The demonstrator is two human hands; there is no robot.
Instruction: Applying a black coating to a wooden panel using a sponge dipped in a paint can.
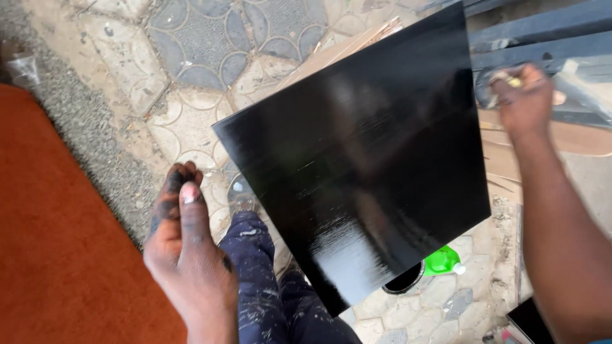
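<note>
The left hand [185,248] is low in the view, its back to the camera, fingers curled loosely together and smeared with black paint at the knuckles. Its grip closes on nothing that shows; the fingertips lie just beside the lower left corner of the black painted board [357,153], and whether they touch its underside cannot be told. The right hand [523,102] is raised at the upper right, past the board's far right edge, its grip pressed together around a small pale object [510,79] with a yellowish tip, too blurred to name.

The board is a flat, near-square panel with a glossy wet black face, filling the middle of the view. It is turned like a diamond: one corner points down towards the knees, the opposite one up and right towards the dark metal bars [542,32]. Its edges are about even, so no long axis stands out. Faint brush streaks run along the lower part.

Beneath the board's lower corner are paint-spattered dark blue trousers [261,280]. Just right of that corner sit the round black mouth of a paint tin [405,280] and, touching it, a bright green plastic bottle [441,261] with a white cap, lying on patterned paving stones [204,38]. An orange-red surface [57,242] fills the left side. Pale wooden boards [561,137] lie by the right forearm.
</note>
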